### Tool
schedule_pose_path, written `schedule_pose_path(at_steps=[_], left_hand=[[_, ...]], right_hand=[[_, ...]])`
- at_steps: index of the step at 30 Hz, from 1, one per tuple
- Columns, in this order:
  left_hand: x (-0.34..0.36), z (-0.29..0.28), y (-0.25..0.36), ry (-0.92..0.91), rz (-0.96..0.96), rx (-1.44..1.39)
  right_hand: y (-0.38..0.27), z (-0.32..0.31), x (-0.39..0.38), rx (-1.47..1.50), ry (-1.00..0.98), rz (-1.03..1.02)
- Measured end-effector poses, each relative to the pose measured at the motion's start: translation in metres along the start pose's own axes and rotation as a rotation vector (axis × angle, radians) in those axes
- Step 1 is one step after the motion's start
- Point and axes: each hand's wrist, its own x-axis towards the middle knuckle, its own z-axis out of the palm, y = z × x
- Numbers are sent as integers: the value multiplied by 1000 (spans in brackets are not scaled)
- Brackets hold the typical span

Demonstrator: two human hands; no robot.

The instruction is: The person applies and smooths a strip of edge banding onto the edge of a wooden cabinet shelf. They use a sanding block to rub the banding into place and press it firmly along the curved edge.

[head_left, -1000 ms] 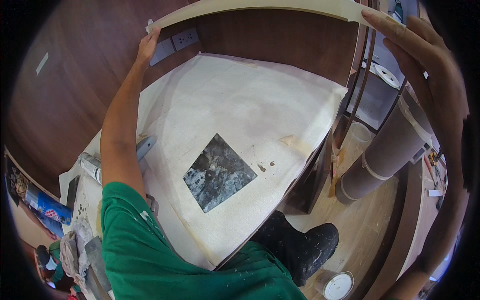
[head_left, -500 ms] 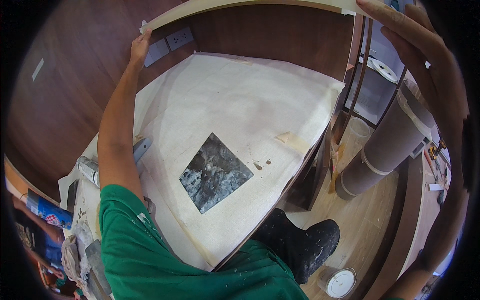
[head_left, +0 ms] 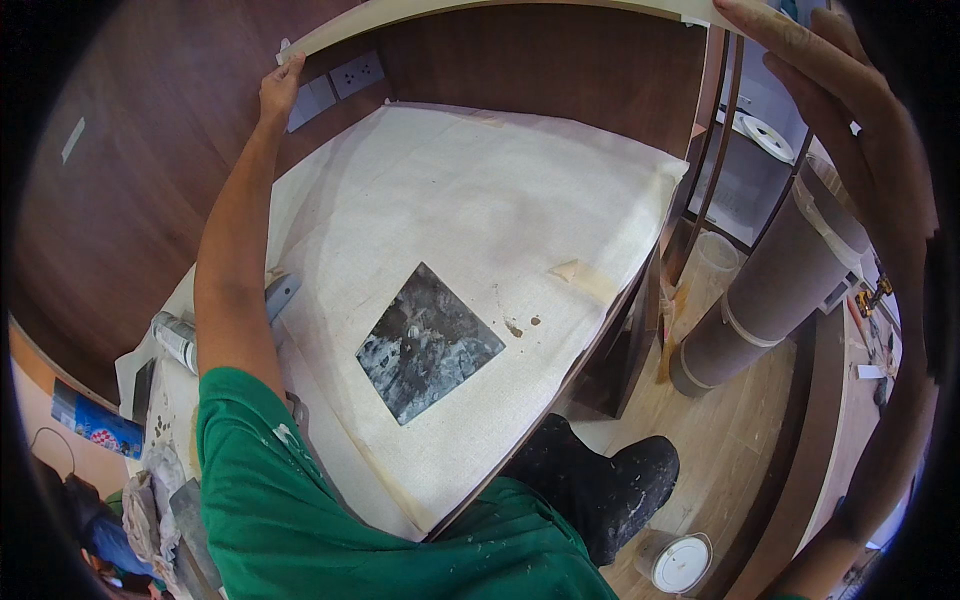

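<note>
Nearest, at six o'clock, the green sleeve (head_left: pixel 300 500) leads up the outstretched left arm to the left hand (head_left: pixel 282 88) at eleven o'clock, fingers curled onto the end of a long pale shelf edge (head_left: pixel 500 8). That edge runs across twelve o'clock to the right hand (head_left: pixel 800 60) at one o'clock, fingers pressed flat along it. Both arms reach high above the cloth-covered counter (head_left: pixel 480 200).

Cloth-covered worktop (head_left: pixel 480 200) fills centre. Square tile (head_left: pixel 428 342) lies on it, slightly right of the left forearm. Wall sockets (head_left: pixel 345 80) sit behind the worktop's far left corner. Long strip (head_left: pixel 480 10) runs overhead along the far edge; left hand (head_left: pixel 280 92) at its left end, right hand (head_left: pixel 810 70) at its right. Rolled sheet (head_left: pixel 770 290) leans right of the worktop. Bucket (head_left: pixel 680 562) stands on the floor, lower right.
</note>
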Motion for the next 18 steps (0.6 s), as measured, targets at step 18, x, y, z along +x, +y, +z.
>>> schedule_pose_path(at_steps=[18], left_hand=[[-40, 9, 40, 276, 295, 329]], right_hand=[[-12, 8, 1, 29, 3, -13]])
